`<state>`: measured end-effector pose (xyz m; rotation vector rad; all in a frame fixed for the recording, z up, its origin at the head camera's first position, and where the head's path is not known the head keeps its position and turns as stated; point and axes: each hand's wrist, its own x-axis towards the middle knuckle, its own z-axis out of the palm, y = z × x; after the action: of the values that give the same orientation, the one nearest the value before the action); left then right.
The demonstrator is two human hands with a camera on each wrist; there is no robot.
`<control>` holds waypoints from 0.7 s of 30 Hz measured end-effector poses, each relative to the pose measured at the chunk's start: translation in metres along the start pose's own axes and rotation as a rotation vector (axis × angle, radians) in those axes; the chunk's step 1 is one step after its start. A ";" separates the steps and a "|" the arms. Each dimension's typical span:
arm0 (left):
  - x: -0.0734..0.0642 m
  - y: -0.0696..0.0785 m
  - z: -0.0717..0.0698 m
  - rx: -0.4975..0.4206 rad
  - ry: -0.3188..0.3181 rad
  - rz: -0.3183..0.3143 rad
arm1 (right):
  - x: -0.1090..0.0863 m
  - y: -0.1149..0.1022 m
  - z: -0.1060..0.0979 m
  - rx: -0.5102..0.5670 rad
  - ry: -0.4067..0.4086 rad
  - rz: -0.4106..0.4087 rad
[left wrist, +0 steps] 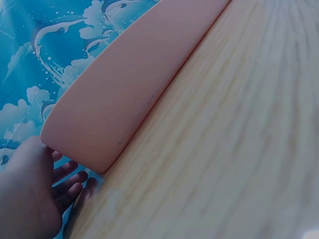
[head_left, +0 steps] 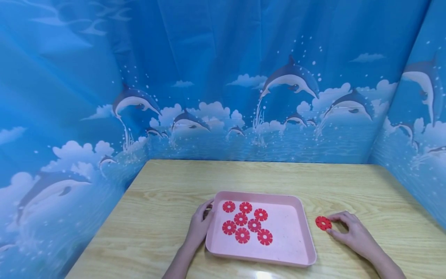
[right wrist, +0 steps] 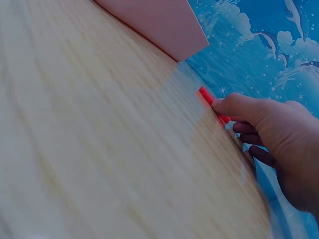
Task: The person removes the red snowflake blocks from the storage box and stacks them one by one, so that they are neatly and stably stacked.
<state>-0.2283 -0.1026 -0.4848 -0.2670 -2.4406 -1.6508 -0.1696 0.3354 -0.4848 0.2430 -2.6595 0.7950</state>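
A shallow pink tray [head_left: 285, 258] stands on the table with several red notched plastic discs [head_left: 242, 235] lying flat in its left and middle part. My left hand [head_left: 201, 223] rests against the tray's left side; in the left wrist view its loosely bent fingers [left wrist: 70, 189] are beside the tray wall, and the thumb is mostly hidden. To the right of the tray, my right hand [head_left: 354, 234] pinches one red notched disc [head_left: 323, 223] between thumb and finger. The right wrist view shows that disc edge-on, close to the tabletop.
The wood-grain table [head_left: 167, 193] extends around the tray on all sides. A blue curtain [head_left: 223, 77] printed with dolphins and clouds hangs behind the table and along both its sides. Low walls rim the tray.
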 end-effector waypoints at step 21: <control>-0.001 -0.001 -0.001 -0.028 -0.008 0.049 | 0.000 0.001 0.001 -0.012 -0.008 0.004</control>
<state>-0.2277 -0.1038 -0.4856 -0.3357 -2.3978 -1.6679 -0.1700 0.3358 -0.4862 0.2388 -2.6722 0.7801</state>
